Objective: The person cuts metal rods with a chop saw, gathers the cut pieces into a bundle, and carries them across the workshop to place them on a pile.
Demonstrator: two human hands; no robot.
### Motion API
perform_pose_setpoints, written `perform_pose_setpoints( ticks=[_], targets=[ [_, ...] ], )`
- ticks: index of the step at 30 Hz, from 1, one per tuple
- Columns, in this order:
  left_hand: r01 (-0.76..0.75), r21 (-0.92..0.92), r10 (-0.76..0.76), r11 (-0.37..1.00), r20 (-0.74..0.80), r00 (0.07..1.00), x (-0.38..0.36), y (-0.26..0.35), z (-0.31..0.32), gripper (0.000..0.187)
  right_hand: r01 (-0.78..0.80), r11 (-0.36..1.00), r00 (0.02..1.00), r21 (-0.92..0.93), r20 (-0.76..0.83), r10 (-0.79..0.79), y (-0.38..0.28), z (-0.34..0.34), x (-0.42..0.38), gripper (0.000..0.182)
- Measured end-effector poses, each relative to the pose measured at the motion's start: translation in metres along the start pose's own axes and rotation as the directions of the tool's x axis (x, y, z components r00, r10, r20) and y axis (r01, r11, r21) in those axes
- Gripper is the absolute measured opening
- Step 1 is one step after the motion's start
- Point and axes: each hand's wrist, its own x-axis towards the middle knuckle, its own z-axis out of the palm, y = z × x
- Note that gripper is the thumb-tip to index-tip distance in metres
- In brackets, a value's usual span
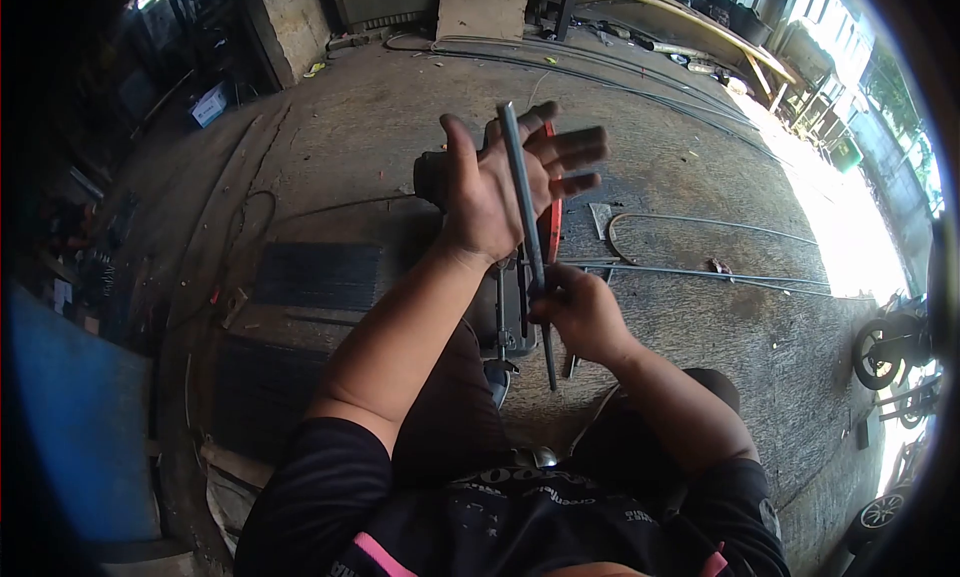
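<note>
My left hand (pixel 490 202) is held out with its palm showing and its fingers spread. A grey metal rod (pixel 522 182) lies across its palm, and the fingers are not wrapped around it. Lower down, my right hand (pixel 585 317) grips this same rod, whose lower end sticks out below the fist. Behind my hands on the floor stands a machine with a red part (pixel 556 232) and a dark body (pixel 428 179), largely covered by my left hand and forearm.
Long thin metal bars (pixel 700 272) lie on the concrete floor to the right, one bent into a loop. Dark flat plates (pixel 315 275) lie at left. A blue panel (pixel 80 417) stands at the far left, and a wheel (pixel 876 355) shows at the right edge.
</note>
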Motion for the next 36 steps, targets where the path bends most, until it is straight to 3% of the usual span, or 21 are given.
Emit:
perform_pose_setpoints(
  ticks=[3,4,6,8,9,10,11,12,13,14,17,18,19,24,27,30,32,33,34,35,36],
  targets=[
    [-0.105,0.071,0.116,0.992,-0.167,0.979,0.003,0.013,-0.012,0.107,0.116,0.992,0.967,-0.047,-0.222,-0.124,-0.045,-0.033,-0.002,0.016],
    [-0.168,0.13,0.194,0.977,-0.223,0.955,0.005,0.023,-0.022,0.101,0.298,0.941,0.918,0.16,-0.317,-0.237,-0.059,-0.047,-0.003,0.015],
    [-0.228,0.132,0.254,0.965,-0.229,0.94,0.005,0.04,-0.039,0.095,0.59,0.765,0.771,0.26,-0.464,-0.436,-0.087,-0.084,-0.004,0.013],
    [-0.347,0.195,0.394,0.917,-0.321,0.861,0.005,0.054,-0.045,0.092,0.693,0.697,0.615,0.184,-0.654,-0.439,-0.11,-0.114,-0.004,0.017],
    [-0.383,0.187,0.425,0.905,-0.328,0.844,0.005,0.059,-0.048,0.092,0.577,0.8,0.558,-0.161,-0.638,-0.531,-0.112,-0.126,-0.004,0.019],
    [-0.388,0.187,0.43,0.902,-0.325,0.842,0.006,0.06,-0.049,0.092,0.386,0.783,0.518,-0.487,-0.588,-0.621,-0.114,-0.133,-0.004,0.022],
    [-0.404,0.191,0.447,0.895,-0.369,0.815,0.006,0.06,-0.049,0.093,0.099,0.619,0.516,-0.779,-0.492,-0.701,-0.114,-0.131,-0.004,0.025],
    [-0.419,0.197,0.463,0.886,-0.411,0.785,0.007,0.06,-0.049,0.093,-0.197,0.328,0.547,-0.924,-0.381,-0.745,-0.112,-0.128,-0.002,0.028],
    [-0.425,0.199,0.469,0.883,-0.408,0.783,0.008,0.058,-0.049,0.093,0.114,0.6,0.555,-0.792,-0.45,-0.7,-0.077,-0.148,0.02,0.031],
    [-0.431,0.15,0.452,0.89,-0.42,0.787,0.009,0.053,-0.048,0.093,-0.123,0.666,0.582,-0.736,-0.597,-0.553,-0.065,-0.14,0.028,0.038],
    [-0.45,0.014,0.415,0.893,-0.412,0.811,0.013,0.043,-0.036,0.093,-0.163,0.682,0.685,-0.713,-0.579,-0.442,-0.037,-0.119,0.043,0.037],
    [-0.454,-0.08,0.391,0.888,-0.39,0.834,0.013,0.041,-0.029,0.093,0.264,0.962,0.709,0.066,-0.689,-0.147,-0.043,-0.101,0.044,0.037],
    [-0.459,-0.106,0.388,0.882,-0.387,0.837,0.014,0.04,-0.021,0.092,0.45,0.41,0.843,0.793,-0.529,0.097,-0.046,-0.088,0.046,0.037],
    [-0.477,-0.161,0.413,0.864,-0.314,0.855,0.016,0.039,-0.015,0.091,0.419,0.397,0.873,0.817,-0.482,0.07,-0.051,-0.07,0.048,0.031],
    [-0.514,0.0,0.469,0.858,-0.406,0.784,0.015,0.045,-0.026,0.091,0.47,0.405,0.84,0.784,-0.538,0.066,-0.048,-0.078,0.045,0.027],
    [-0.551,0.152,0.549,0.821,-0.476,0.687,0.01,0.062,-0.062,0.091,0.504,0.471,0.8,0.724,-0.597,0.061,-0.012,-0.122,0.05,0.025],
    [-0.544,0.249,0.588,0.802,-0.494,0.641,-0.001,0.074,-0.084,0.089,0.463,0.781,0.791,0.419,-0.593,-0.151,0.028,-0.142,0.043,0.026],
    [-0.541,0.301,0.615,0.785,-0.477,0.627,-0.006,0.08,-0.092,0.088,0.434,0.793,0.792,0.428,-0.6,-0.11,0.036,-0.137,0.027,0.026],
    [-0.52,0.295,0.593,0.802,-0.498,0.632,-0.013,0.083,-0.097,0.088,0.146,0.974,0.795,-0.175,-0.565,-0.221,0.036,-0.132,0.014,0.027],
    [-0.514,0.345,0.618,0.785,-0.479,0.623,-0.017,0.088,-0.1,0.088,-0.161,0.678,0.843,-0.717,-0.457,-0.283,0.037,-0.13,0.007,0.028],
    [-0.507,0.396,0.643,0.765,-0.457,0.614,-0.02,0.091,-0.102,0.088,-0.176,0.679,0.848,-0.713,-0.46,-0.263,0.06,-0.129,0.006,0.028]
  ],
)
